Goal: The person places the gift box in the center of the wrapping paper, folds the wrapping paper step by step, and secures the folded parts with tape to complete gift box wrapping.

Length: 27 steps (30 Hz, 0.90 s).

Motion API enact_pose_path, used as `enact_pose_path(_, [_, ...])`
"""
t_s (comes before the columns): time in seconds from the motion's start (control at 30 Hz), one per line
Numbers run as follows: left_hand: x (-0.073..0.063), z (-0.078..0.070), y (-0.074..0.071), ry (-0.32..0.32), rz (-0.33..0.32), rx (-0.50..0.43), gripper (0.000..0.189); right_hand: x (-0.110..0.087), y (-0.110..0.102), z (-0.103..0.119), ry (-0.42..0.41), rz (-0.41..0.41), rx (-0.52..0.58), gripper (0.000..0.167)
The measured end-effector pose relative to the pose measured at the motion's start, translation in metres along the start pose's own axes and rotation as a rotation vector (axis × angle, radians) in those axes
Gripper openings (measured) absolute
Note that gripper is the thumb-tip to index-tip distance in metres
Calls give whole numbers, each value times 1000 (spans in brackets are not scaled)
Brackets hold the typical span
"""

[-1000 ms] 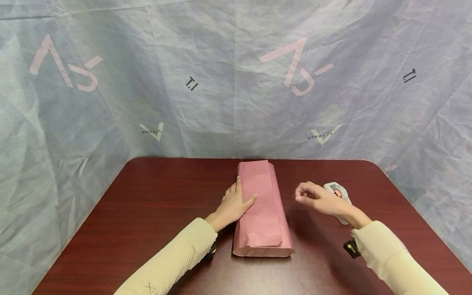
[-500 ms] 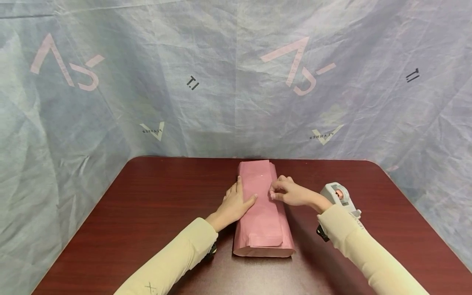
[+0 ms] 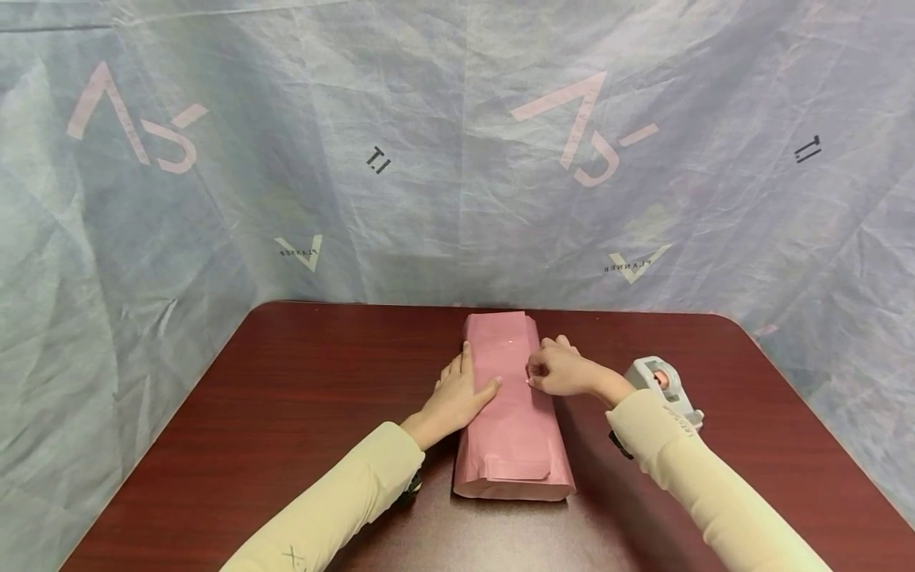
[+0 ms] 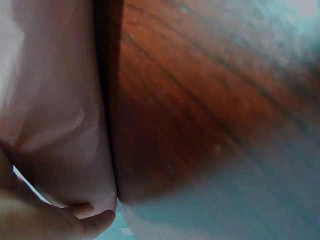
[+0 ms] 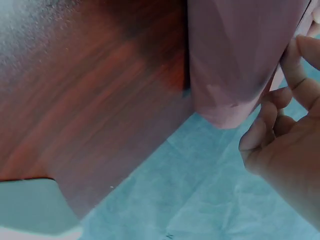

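A long parcel wrapped in pink paper lies lengthwise on the table, a folded flap at its near end and a seam along its right top edge. My left hand rests on its left side, fingers stretched along the edge and thumb on top. At the seam, my right hand pinches thumb and forefinger together over what looks like a small clear piece of tape, mostly hidden by the fingers. In the right wrist view, those fingertips sit right at the edge of the pink paper.
A pale grey tape dispenser with an orange-pink core stands right of the parcel, partly behind my right sleeve. The dark red wooden table ends at a grey printed cloth hung behind and at both sides.
My right hand has moved left from beside the tape dispenser to the parcel's seam and stays there. My left hand keeps its place on the parcel.
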<state>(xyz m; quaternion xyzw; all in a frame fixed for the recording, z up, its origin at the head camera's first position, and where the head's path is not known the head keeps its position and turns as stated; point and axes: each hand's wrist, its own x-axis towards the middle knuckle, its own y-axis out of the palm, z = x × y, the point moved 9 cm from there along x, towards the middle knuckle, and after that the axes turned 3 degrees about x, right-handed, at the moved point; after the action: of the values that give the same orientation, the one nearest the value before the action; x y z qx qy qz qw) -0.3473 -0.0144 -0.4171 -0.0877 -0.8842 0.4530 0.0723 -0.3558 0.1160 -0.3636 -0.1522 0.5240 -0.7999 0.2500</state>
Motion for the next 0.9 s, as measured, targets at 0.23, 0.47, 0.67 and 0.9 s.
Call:
enact_pose_path(0.23, [-2,-1,1,-1,4,8,87,4,-3,-2,79,34,-66,13])
enact_pose_path(0.47, [-4,-1,2,0,-5,5,87,1,-5,-17,283,62,65,23])
enact_pose_path(0.67, [-5,-1,3,6,-7,5,87,-7,-3,-36,360,48,117,40])
enact_pose_path(0.9, [-6,-3,4,11,0,-11,87,-20,15,-62,361,133,354,41])
